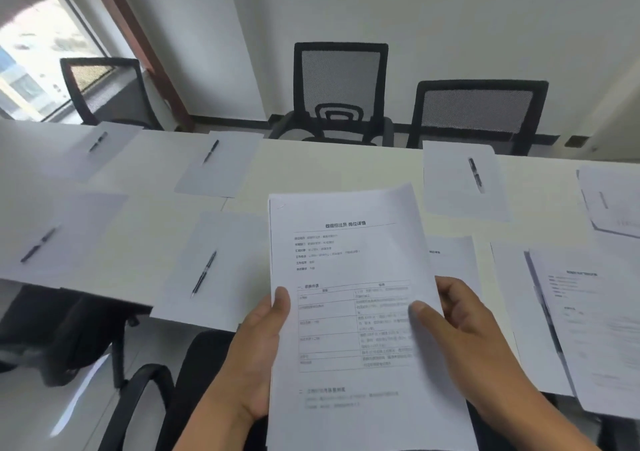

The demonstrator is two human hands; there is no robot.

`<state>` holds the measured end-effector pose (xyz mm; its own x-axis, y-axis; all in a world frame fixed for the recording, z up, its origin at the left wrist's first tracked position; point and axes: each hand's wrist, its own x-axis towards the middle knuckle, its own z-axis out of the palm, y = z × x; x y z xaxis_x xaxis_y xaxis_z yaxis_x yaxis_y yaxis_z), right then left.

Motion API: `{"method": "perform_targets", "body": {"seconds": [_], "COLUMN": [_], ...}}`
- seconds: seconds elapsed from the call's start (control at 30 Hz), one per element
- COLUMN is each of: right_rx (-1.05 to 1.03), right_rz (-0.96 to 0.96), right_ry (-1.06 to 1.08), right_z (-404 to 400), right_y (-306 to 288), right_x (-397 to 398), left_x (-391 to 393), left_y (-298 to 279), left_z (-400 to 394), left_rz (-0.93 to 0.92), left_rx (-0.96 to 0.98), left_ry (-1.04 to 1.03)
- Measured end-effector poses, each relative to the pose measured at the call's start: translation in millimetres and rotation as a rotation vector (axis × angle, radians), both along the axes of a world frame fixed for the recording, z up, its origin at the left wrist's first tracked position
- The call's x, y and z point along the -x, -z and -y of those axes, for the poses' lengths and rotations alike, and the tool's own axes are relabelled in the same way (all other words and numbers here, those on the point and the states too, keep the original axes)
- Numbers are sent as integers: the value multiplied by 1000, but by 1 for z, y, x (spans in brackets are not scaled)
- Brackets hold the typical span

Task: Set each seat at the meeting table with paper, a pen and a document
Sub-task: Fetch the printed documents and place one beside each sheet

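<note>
Both hands, left [261,350] and right [465,336], pinch the printed document [349,312] by its side edges, thumbs on top, raised above the table [329,170]. Left of the hands lies a blank paper [221,274] with a pen [204,272] (others lie farther away).

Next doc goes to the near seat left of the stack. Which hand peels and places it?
Probably left. The left hand grips the document stack on the side nearest that sheet with pen; the right hand would have to cross over.
</note>
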<state>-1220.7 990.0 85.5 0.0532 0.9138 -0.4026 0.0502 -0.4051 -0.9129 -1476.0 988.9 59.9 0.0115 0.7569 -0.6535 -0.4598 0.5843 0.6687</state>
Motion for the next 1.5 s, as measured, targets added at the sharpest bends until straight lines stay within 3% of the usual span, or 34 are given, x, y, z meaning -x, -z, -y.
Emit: {"method": "perform_targets", "body": {"seconds": [0.43, 1.1, 1.5], "right_rx": [-60, -281, -422], "right_rz": [-1, -45, -102], "right_ry": [-11, -189, -334], "right_z": [37, 148, 191], "right_y": [-69, -154, -209], "right_x": [17, 7, 104], "left_x": [8, -11, 72], "left_y": [-69, -186, -242], "left_z": [45, 206, 283], "left_rz": [11, -264, -391], "left_rx": [-150, -339, -394], "left_ry": [-20, -175, -347]}}
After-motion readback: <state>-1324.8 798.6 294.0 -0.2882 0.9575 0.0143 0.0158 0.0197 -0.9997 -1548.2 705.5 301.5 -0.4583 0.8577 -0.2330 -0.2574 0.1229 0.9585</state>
